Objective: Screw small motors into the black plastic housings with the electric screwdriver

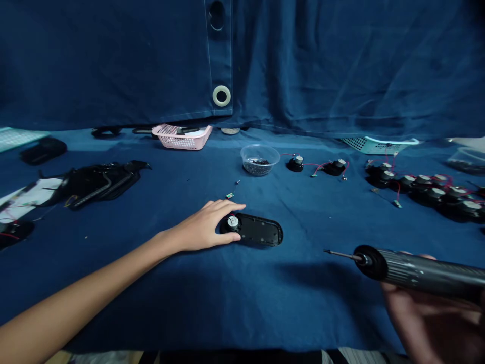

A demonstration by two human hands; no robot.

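My left hand (pixel 202 226) holds the left end of a black oblong plastic housing (pixel 261 230) between thumb and fingers. The housing lies flat on the blue cloth with its hollow side up. At that end sits a round black part with a silver-white top (pixel 232 222), partly hidden by the fingers. Just beyond my hand lies a small green circuit board (pixel 229 195) on thin wires. In the lower right, my right hand (pixel 428 318) grips a dark grey electric screwdriver (pixel 428 273). Its bit points left toward the housing and stands clear of it.
Behind the housing stands a clear plastic bowl (pixel 260 161) of small dark pieces. Several wired round parts (pixel 435 192) cluster at right. A pink basket (pixel 182 137) and teal basket (pixel 382 145) line the back by a blue curtain (pixel 113 60). Black plastic parts (pixel 102 184) lie left.
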